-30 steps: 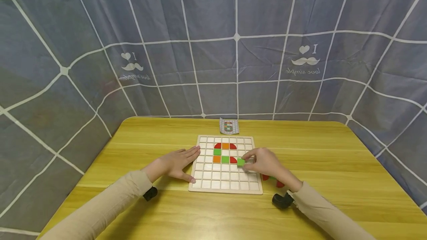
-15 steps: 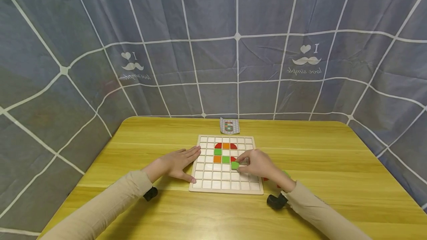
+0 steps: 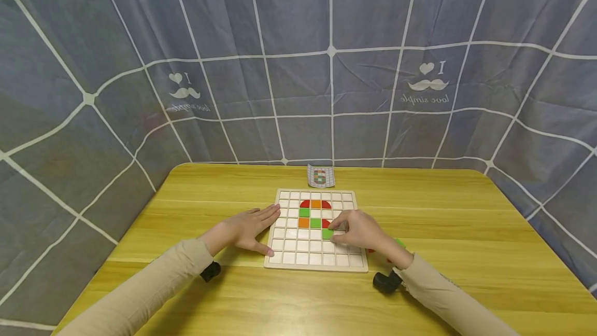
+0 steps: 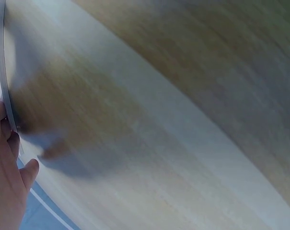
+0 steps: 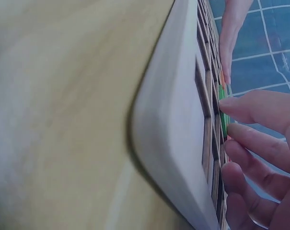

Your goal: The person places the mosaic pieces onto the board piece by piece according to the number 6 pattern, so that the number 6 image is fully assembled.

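Observation:
A pale wooden grid board (image 3: 303, 259) lies on the table. My left hand (image 3: 247, 228) rests flat at its left edge, fingers spread; in the left wrist view that hand (image 4: 8, 187) shows only at the far left. Thumb and index finger of my right hand (image 3: 364, 229) pinch a green square tile (image 3: 327, 234), which appears to lie in a cell just below a red rounded tile (image 3: 325, 223). The right wrist view shows the thumb and fingertip on the green tile (image 5: 223, 115). Other red, orange (image 3: 315, 204) and green tiles form a curved pattern above.
Behind the board lies a small printed card (image 3: 321, 177) with a coloured pattern. Loose red (image 3: 371, 250) and green pieces (image 3: 400, 243) lie right of the board, partly hidden by my right forearm. A grey gridded curtain (image 3: 298, 87) surrounds the yellow wooden table (image 3: 233, 305).
My right hand has moved slightly left with the green tile, which has gone from right of the red rounded tile down into the cell below it. The left hand has stayed still.

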Demonstrator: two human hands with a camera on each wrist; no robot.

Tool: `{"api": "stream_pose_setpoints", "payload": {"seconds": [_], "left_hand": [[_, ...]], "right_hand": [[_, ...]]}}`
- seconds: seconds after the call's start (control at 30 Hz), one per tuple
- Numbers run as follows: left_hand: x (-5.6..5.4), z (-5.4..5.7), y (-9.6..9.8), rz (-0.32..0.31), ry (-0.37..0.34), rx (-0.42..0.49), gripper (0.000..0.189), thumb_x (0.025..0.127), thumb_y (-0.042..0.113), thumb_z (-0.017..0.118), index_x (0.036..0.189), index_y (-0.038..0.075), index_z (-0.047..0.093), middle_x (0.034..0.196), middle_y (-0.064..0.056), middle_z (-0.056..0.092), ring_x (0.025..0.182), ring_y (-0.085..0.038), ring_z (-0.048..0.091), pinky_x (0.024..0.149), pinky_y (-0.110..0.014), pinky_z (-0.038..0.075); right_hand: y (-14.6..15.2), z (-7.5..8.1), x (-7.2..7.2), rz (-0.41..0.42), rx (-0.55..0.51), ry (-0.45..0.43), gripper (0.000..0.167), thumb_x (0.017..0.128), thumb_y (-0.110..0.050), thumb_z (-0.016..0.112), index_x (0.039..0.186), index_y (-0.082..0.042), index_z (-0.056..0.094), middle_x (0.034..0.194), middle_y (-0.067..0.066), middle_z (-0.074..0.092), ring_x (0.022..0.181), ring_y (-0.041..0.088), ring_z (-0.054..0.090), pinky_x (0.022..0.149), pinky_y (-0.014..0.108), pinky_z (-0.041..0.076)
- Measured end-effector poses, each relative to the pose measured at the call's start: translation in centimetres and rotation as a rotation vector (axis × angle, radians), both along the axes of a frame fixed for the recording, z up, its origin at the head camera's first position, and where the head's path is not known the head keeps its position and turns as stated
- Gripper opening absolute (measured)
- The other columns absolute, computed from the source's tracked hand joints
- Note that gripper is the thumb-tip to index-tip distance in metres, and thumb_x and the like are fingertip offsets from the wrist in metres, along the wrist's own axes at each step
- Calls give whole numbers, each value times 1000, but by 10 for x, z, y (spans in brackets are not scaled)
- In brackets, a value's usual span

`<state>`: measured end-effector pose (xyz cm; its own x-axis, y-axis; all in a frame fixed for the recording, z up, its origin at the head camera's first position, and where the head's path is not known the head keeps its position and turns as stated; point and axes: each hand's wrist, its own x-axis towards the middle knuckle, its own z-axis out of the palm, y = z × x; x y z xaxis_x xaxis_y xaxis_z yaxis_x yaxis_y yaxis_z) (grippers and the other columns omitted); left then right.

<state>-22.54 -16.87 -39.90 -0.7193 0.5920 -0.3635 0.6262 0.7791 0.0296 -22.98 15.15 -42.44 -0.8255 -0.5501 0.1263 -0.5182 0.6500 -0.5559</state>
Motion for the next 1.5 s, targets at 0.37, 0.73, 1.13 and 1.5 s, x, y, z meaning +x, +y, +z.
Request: {"api": "stream_pose_setpoints", "payload": {"seconds": [0.37, 0.73, 1.13, 1.5], "left_hand": [[-1, -1, 3, 6, -9, 6, 104, 84, 70, 53, 155, 8, 11, 163, -10, 4, 150, -25, 11, 121, -44, 21], [0, -3, 2, 6, -20, 20, 103, 84, 69, 54, 155, 7, 12, 163, -11, 5, 150, -26, 13, 120, -46, 22], [0, -2, 0, 11, -14, 21, 103, 84, 68, 55, 155, 7, 13, 163, -11, 7, 150, -26, 15, 119, -47, 24], [-1, -2, -1, 6, -13, 29, 103, 84, 68, 55, 155, 7, 13, 163, -12, 6, 149, -28, 15, 119, -48, 24]], "right_hand": [[3, 2, 2, 14, 2, -5, 19, 77, -24, 80, 94, -16, 78, 97, -3, 72, 58, 1, 47, 51, 18, 38], [13, 3, 6, 41, -42, -21, 22, 79, -20, 78, 100, -14, 76, 99, 1, 72, 57, -1, 48, 53, 17, 41], [45, 8, 6, 1, -64, -67, 24, 82, -19, 75, 105, -11, 73, 84, -2, 67, 55, 2, 48, 50, 19, 41], [87, 9, 6, -17, -63, -19, 25, 81, -19, 77, 104, -10, 73, 96, 5, 70, 60, 0, 53, 52, 20, 46]]}}
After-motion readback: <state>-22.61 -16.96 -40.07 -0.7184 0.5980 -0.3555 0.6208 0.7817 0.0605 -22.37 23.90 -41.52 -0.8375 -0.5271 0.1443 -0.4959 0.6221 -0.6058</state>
